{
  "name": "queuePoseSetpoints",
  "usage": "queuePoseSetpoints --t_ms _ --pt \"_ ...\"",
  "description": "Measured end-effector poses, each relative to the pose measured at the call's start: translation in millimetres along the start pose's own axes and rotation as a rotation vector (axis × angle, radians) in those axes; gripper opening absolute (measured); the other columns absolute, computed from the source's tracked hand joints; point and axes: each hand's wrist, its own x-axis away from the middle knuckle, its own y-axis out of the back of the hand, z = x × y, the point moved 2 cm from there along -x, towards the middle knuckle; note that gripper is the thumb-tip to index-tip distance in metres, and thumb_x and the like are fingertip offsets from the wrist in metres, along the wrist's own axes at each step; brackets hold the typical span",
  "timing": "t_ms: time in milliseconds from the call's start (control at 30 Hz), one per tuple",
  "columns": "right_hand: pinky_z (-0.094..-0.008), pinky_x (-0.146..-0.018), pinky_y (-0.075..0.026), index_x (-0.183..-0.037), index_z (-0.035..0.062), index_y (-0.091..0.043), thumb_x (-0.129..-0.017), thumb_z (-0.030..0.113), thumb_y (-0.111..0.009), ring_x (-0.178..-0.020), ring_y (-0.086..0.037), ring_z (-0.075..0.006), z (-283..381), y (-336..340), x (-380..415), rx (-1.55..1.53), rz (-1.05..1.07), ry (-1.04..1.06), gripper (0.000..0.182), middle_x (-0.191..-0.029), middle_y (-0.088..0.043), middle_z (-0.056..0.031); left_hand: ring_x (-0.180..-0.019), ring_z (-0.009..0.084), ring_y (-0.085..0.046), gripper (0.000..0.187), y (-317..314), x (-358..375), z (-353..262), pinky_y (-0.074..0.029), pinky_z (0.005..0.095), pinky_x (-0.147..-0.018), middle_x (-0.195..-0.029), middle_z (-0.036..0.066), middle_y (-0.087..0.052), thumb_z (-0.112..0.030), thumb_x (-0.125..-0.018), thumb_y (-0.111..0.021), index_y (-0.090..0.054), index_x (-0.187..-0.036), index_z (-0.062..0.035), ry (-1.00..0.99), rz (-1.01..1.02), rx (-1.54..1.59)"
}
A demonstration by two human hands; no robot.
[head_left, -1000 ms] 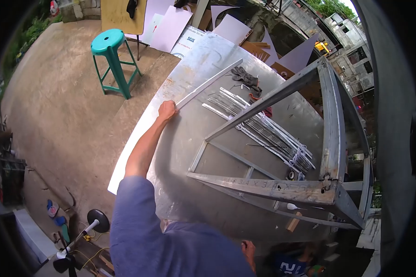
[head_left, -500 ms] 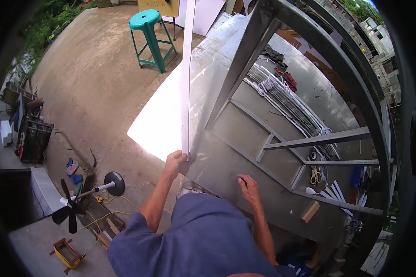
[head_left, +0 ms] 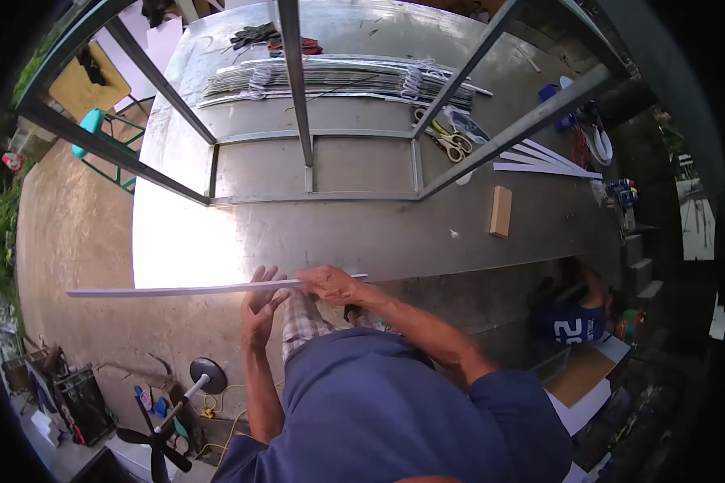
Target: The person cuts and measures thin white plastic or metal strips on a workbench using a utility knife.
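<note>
A long, thin white strip (head_left: 153, 291) lies level in front of my body, along the near edge of the metal table (head_left: 338, 233). My right hand (head_left: 328, 284) is closed round the strip near its right end. Just left of it, my left hand (head_left: 262, 306) is at the strip with its fingers raised and spread, and the strip passes by its palm. Beyond my hands a metal frame (head_left: 314, 196) stands on the table.
On the table are a wooden block (head_left: 500, 212), scissors (head_left: 453, 145), a tied bundle of metal rods (head_left: 338, 80), gloves (head_left: 255, 35) and white strips (head_left: 540, 167). A fan (head_left: 155, 439) stands lower left. Another person (head_left: 573, 318) is low at the right.
The view has turned to the right. The strip has swung from pointing away to lying crosswise. My right hand has come to the strip and closed on it; my left hand has opened.
</note>
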Motion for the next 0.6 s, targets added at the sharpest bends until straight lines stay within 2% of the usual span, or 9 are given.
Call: queuePoseSetpoints --t_ms 67,133,200,233,267,333,433,500,600 --pt "-0.0468 -0.079 -0.05 -0.114 0.0048 -0.06 -0.105 0.028 -0.05 -0.085 -0.061 -0.0386 -18.5 12.1 61.5 0.107 -0.048 -0.132 0.027 -0.092 -0.065 -0.0151 -0.145 0.0432 -0.04 0.117 -30.2 -3.1 -20.6 -0.045 0.0548 -0.11 -0.161 0.025 -0.031 -0.047 -0.076 -0.087 -0.019 -0.162 -0.0029 -0.103 0.002 0.016" --pt "-0.0483 -0.084 -0.05 -0.12 0.0054 -0.061 -0.104 0.027 -0.052 -0.092 -0.062 -0.0415 -27.8 16.5 109.8 0.13 -0.063 -0.271 0.028 -0.1 -0.067 -0.017 -0.141 0.044 -0.044 0.097 -22.7 -13.0 -4.5 -0.045 0.0564 -0.108 -0.155 0.024 -0.039 -0.049 -0.089 -0.075 -0.026 -0.159 -0.0026 -0.052 0.055 0.07" --pt "-0.0478 -0.088 -0.051 -0.124 0.0055 -0.063 -0.102 0.025 -0.056 -0.098 -0.064 -0.0408 -42.3 20.2 150.1 0.096 -0.139 -0.349 0.03 -0.106 -0.068 -0.0177 -0.136 0.0448 -0.049 0.08 -17.8 -31.9 20.5 -0.047 0.0564 -0.106 -0.15 0.023 -0.044 -0.051 -0.099 -0.063 -0.032 -0.153 -0.0008 0.192 -0.135 -0.013" --pt "-0.0474 -0.089 -0.051 -0.125 0.0051 -0.063 -0.101 0.024 -0.058 -0.099 -0.064 -0.0399 -50.4 21.1 169.7 0.087 -0.207 -0.353 0.031 -0.107 -0.069 -0.0177 -0.132 0.0455 -0.053 0.075 -18.8 -38.1 35.7 -0.048 0.058 -0.105 -0.147 0.024 -0.045 -0.054 -0.103 -0.054 -0.036 -0.149 0.0009 0.207 0.019 0.048" --pt "-0.0468 -0.088 -0.051 -0.123 0.0041 -0.064 -0.1 0.023 -0.059 -0.098 -0.065 -0.0392 -49.1 24.8 186.9 0.108 -0.315 -0.338 0.03 -0.106 -0.069 -0.0175 -0.131 0.0467 -0.054 0.081 -30.6 -46.1 44.9 -0.05 0.0603 -0.104 -0.148 0.024 -0.045 -0.06 -0.1 -0.054 -0.035 -0.149 0.0013 0.284 0.034 0.037" --pt "-0.0456 -0.087 -0.052 -0.119 0.0022 -0.067 -0.099 0.022 -0.062 -0.097 -0.066 -0.0377 -44.2 40.6 223.1 0.173 -0.508 -0.313 0.028 -0.105 -0.069 -0.0171 -0.132 0.0471 -0.053 0.078 -45.4 -56.2 66.1 -0.05 0.0613 -0.104 -0.15 0.025 -0.043 -0.059 -0.101 -0.05 -0.036 -0.148 0.0013 0.325 0.038 0.014" --pt "-0.0433 -0.086 -0.053 -0.113 0.0003 -0.069 -0.099 0.021 -0.063 -0.094 -0.067 -0.0353 -50.0 82.6 272.5 0.227 -0.801 -0.409 0.026 -0.1 -0.069 -0.0161 -0.131 0.0452 -0.054 0.069 -48.9 -71.0 89.9 -0.054 0.0603 -0.101 -0.145 0.018 -0.05 -0.053 -0.101 -0.056 -0.039 -0.147 -0.0041 0.429 0.005 0.068" --pt "-0.0441 -0.085 -0.052 -0.109 -0.0002 -0.07 -0.098 0.015 -0.061 -0.095 -0.066 -0.0362 -66.1 119.6 301.8 0.247 -0.944 -0.519 0.02 -0.099 -0.069 -0.0166 -0.132 0.0436 -0.053 0.067 -46.2 -77.4 97.0 -0.054 0.0609 -0.101 -0.145 0.018 -0.049 -0.053 -0.101 -0.055 -0.039 -0.145 -0.0045 0.453 -0.057 0.072" --pt "-0.0453 -0.084 -0.053 -0.108 -0.0003 -0.07 -0.097 0.012 -0.06 -0.094 -0.066 -0.0386 -108.0 184.7 340.2 0.41 -1.099 -0.529 0.019 -0.099 -0.069 -0.0172 -0.136 0.0412 -0.05 0.066 -29.5 -89.1 117.6 -0.051 0.0607 -0.102 -0.15 0.018 -0.045 -0.055 -0.103 -0.05 -0.039 -0.146 -0.0057 0.446 -0.117 0.028"
